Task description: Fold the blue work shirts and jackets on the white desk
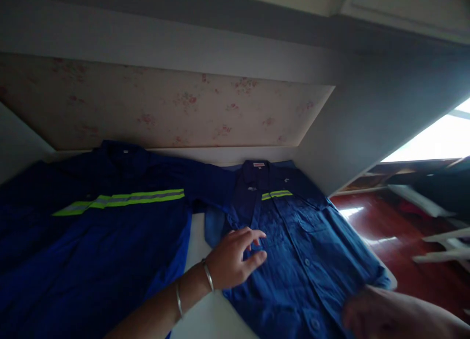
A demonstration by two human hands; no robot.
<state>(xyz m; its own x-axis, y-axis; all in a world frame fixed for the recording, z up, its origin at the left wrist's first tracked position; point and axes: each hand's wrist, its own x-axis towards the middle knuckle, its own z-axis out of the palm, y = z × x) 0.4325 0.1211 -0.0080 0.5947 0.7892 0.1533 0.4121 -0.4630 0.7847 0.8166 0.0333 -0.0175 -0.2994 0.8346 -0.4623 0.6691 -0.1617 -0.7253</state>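
Note:
A blue work shirt (290,260) lies front side up, its collar toward the wall, with buttons and a short yellow-green reflective strip across the chest. My left hand (240,258), two bangles on its wrist, is over the left side of this shirt. Its thumb and fingers are apart, and nothing shows between them. At the lower right, my right hand (370,309) is by the shirt's lower right edge, blurred, its fingers smeared. To the left a darker blue work shirt (121,246) is spread out, with a longer reflective strip on its chest.
Both shirts rest on a pale surface (209,300) inside a recess. Behind them is a floral-patterned panel (220,113); a slanted grey side wall (341,128) stands on the right. Beyond lie a reddish floor (396,241) and a white chair-like frame (448,248).

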